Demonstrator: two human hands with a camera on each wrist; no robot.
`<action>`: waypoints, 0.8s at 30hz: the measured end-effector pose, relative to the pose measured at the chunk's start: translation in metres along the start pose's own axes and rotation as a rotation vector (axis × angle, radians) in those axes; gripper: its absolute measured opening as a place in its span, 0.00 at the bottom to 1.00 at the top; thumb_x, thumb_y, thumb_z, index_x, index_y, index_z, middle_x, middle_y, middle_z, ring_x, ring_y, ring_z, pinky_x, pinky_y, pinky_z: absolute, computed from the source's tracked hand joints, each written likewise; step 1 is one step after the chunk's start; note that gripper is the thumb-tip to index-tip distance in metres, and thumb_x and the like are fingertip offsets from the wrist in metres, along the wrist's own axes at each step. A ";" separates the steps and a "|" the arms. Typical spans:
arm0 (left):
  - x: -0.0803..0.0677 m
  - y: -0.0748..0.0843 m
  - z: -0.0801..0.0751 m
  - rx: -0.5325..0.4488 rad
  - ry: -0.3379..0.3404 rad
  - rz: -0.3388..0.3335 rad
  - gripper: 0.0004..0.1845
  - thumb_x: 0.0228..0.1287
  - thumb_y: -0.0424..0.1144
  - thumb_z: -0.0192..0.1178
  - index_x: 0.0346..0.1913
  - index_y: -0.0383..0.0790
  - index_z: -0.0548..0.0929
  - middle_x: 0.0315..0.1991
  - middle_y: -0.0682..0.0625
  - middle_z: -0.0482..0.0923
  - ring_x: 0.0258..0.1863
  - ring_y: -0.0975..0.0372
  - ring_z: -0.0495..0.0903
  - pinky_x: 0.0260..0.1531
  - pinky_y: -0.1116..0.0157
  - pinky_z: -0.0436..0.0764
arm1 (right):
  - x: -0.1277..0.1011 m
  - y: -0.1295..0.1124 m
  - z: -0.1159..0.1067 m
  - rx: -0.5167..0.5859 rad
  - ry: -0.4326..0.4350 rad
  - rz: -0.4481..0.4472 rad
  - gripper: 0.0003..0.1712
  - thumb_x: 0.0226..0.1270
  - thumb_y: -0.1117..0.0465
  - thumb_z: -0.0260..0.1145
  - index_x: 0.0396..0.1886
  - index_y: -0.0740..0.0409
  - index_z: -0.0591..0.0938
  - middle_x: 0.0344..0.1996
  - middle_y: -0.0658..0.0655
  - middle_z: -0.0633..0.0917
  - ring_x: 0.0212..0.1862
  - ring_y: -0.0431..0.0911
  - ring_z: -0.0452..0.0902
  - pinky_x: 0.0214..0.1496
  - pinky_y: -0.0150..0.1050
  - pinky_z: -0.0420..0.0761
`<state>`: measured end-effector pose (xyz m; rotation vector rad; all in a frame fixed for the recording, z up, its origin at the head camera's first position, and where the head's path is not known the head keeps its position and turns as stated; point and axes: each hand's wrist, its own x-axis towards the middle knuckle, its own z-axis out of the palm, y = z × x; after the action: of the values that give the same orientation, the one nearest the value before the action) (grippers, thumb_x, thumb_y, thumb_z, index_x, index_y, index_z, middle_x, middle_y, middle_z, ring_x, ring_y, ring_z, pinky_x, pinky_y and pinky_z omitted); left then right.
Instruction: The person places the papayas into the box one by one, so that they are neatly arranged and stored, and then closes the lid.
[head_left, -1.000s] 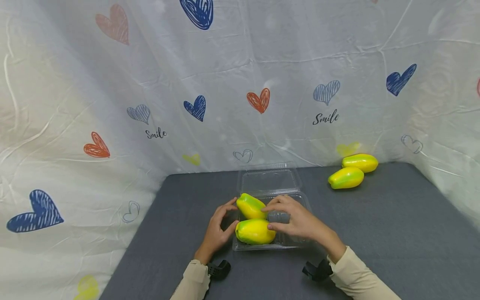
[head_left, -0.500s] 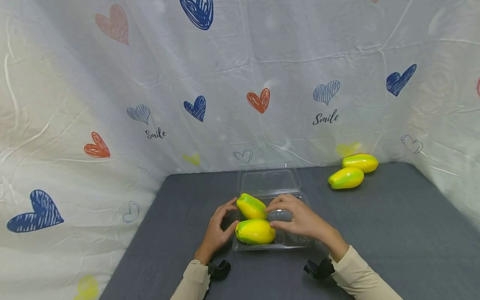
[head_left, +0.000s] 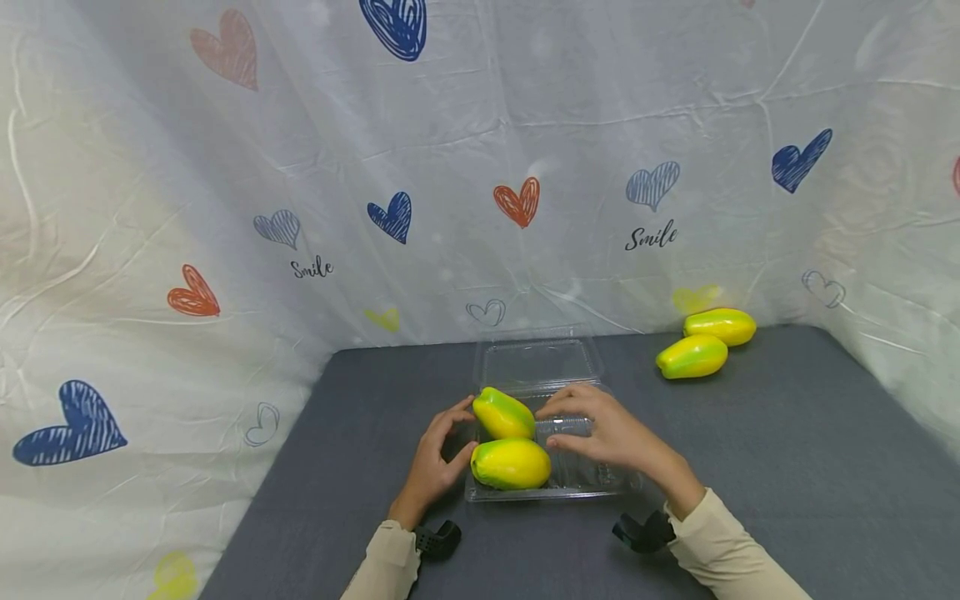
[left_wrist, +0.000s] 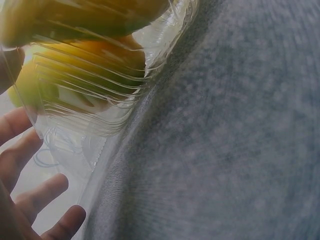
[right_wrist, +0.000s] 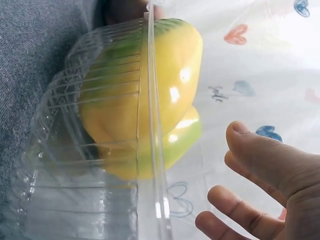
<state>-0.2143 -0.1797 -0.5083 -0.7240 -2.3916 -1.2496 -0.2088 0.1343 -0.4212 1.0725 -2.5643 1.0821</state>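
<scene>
Looking from the near edge of the grey worktop point(head_left: 750, 467): two cream sleeves come in, each wrist carrying a black camera mount.

Left hand point(head_left: 433, 457) sits at the left end of the clear clamshell tray point(head_left: 592, 487), fingers spread and lightly curved toward the two fruits, thumb near the front one. Left wrist view shows fingertips point(left_wrist: 47, 192) just off the ribbed plastic wall; contact with fruit or tray: cannot tell. Nothing clamped.

Right hand point(head_left: 611, 433) hovers over the middle of the tray, fingers extended and apart, tips pointing left at the fruits. Right wrist view confirms fingers point(right_wrist: 235, 212) loose and splayed, holding nothing.

Front mango point(head_left: 512, 463), yellow with a green end, lies in the left half of the tray, against the near wall. Rear mango point(head_left: 503, 412), greener on top, lies just behind it, touching or nearly so, tilted toward the far left. Right half of the tray is mostly hidden under the right hand.

Tray lid point(head_left: 538, 360) is hinged open and lies flat behind the tray, toward the far edge.

Two more mangoes point(head_left: 692, 356) lie side by side at the far right corner, well apart from the tray.

Heart-print sheet point(head_left: 225, 208) surrounds the worktop on three sides.
</scene>
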 end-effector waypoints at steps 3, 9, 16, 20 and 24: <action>0.000 0.000 0.000 0.004 0.001 0.001 0.19 0.68 0.41 0.64 0.60 0.49 0.78 0.75 0.51 0.70 0.71 0.52 0.72 0.58 0.42 0.76 | 0.000 0.002 0.000 -0.008 0.014 -0.011 0.20 0.59 0.55 0.78 0.53 0.46 0.88 0.50 0.45 0.85 0.55 0.46 0.79 0.58 0.57 0.78; 0.000 -0.001 0.000 0.006 0.004 0.002 0.19 0.68 0.41 0.64 0.60 0.51 0.78 0.75 0.51 0.70 0.71 0.52 0.72 0.58 0.42 0.76 | 0.000 0.004 -0.002 -0.002 0.016 -0.002 0.19 0.60 0.54 0.78 0.52 0.43 0.88 0.50 0.46 0.85 0.56 0.48 0.79 0.59 0.58 0.77; 0.000 0.001 0.001 -0.013 0.017 0.008 0.20 0.65 0.37 0.66 0.60 0.50 0.79 0.74 0.47 0.71 0.70 0.49 0.72 0.57 0.41 0.75 | -0.002 0.006 -0.006 0.001 0.008 0.036 0.19 0.61 0.53 0.77 0.53 0.47 0.88 0.51 0.48 0.84 0.59 0.52 0.78 0.61 0.61 0.76; 0.002 0.013 0.001 -0.029 0.027 -0.011 0.20 0.63 0.32 0.66 0.58 0.40 0.79 0.73 0.40 0.71 0.69 0.43 0.72 0.56 0.37 0.74 | -0.002 0.007 -0.008 0.002 0.021 0.035 0.19 0.60 0.54 0.77 0.52 0.44 0.88 0.50 0.46 0.84 0.58 0.50 0.78 0.59 0.59 0.77; 0.002 0.014 0.001 -0.029 0.025 -0.023 0.20 0.63 0.30 0.65 0.58 0.35 0.79 0.73 0.36 0.70 0.69 0.40 0.71 0.56 0.33 0.72 | -0.003 0.008 -0.009 -0.002 0.033 0.036 0.19 0.60 0.54 0.78 0.51 0.42 0.88 0.51 0.46 0.85 0.58 0.50 0.78 0.58 0.58 0.78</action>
<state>-0.2074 -0.1712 -0.4986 -0.6873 -2.3725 -1.2971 -0.2128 0.1459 -0.4207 1.0034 -2.5675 1.0955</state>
